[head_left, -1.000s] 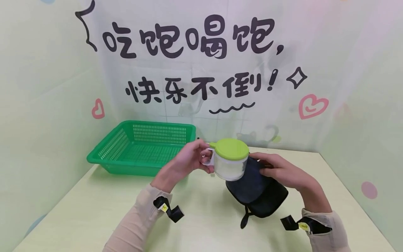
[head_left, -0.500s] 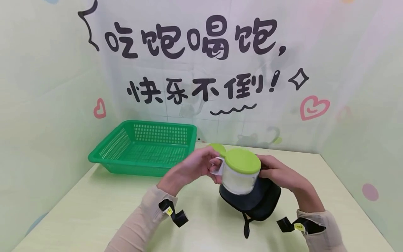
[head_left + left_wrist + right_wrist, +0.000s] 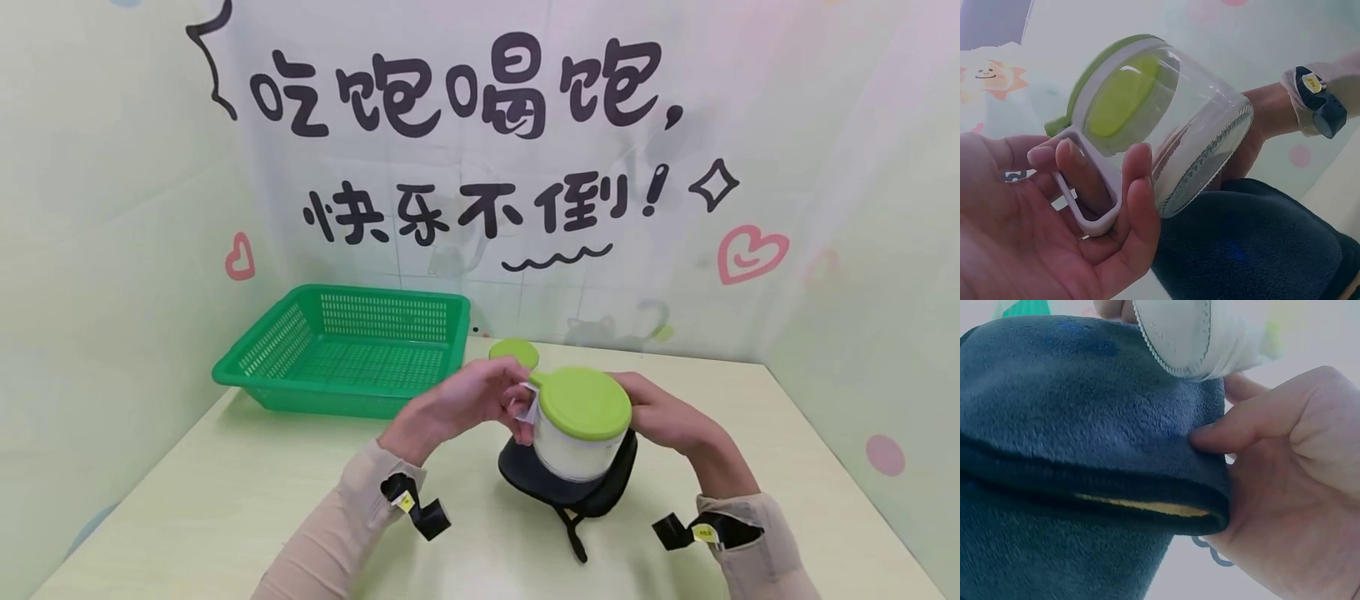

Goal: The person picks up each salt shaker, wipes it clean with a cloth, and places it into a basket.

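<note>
A clear glass jar (image 3: 576, 458) with a green lid (image 3: 587, 403) and a white side handle (image 3: 1094, 219) is in my left hand (image 3: 472, 400). The fingers hook through and around that handle. The jar leans in the head view and overlaps a dark blue, fleecy, pouch-like piece (image 3: 525, 475) below it. My right hand (image 3: 667, 417) pinches this piece at one end, thumb on its upper face in the right wrist view. Its dark-bound edge gapes there, showing a yellowish inside. A black loop (image 3: 573, 533) hangs from its near end.
A green perforated plastic basket (image 3: 345, 400) stands at the back left of the pale table (image 3: 300, 500). Another round green lid (image 3: 513, 352) shows behind my left hand, what is under it hidden. Printed curtains (image 3: 480, 275) enclose the back and sides.
The jar has come down and to the right with my left hand. My right hand has shifted the fleecy piece left, further under the jar. The round green lid behind has come into sight.
</note>
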A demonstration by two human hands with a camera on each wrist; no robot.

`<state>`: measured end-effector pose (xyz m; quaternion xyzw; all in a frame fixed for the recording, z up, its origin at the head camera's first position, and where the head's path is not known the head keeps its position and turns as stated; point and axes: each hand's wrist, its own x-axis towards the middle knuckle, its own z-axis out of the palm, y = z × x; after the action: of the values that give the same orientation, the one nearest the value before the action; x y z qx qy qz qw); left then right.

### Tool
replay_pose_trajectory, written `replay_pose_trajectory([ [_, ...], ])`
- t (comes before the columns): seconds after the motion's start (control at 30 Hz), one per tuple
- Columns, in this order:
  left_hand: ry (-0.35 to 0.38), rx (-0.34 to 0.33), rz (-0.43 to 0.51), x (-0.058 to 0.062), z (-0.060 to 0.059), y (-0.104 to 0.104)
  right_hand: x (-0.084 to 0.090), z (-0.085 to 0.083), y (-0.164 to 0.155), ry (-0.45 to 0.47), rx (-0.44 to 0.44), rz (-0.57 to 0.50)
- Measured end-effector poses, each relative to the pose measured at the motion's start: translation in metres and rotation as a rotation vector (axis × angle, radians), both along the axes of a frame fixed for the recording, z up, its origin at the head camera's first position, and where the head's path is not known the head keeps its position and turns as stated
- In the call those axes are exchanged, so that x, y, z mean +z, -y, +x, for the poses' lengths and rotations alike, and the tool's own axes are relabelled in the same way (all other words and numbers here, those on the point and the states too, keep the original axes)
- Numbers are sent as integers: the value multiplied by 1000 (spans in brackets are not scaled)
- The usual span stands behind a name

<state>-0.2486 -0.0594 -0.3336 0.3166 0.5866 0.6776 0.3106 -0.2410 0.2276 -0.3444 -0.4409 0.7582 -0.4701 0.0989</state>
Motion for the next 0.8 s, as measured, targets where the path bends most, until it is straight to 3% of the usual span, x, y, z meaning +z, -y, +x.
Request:
replay_pose_trajectory([
  [0.27, 1, 84, 10, 4, -3, 12, 5, 0, -16, 5, -169, 115],
  [0.5, -13, 170, 32, 13, -8, 28, 12, 4, -30, 4, -247, 91],
  [0.7, -34, 232, 62, 15, -21, 66, 14, 6, -36, -41, -256, 59],
  [0.8, -36, 318, 48, 17, -26, 92, 15, 6, -38, -45, -247, 56],
])
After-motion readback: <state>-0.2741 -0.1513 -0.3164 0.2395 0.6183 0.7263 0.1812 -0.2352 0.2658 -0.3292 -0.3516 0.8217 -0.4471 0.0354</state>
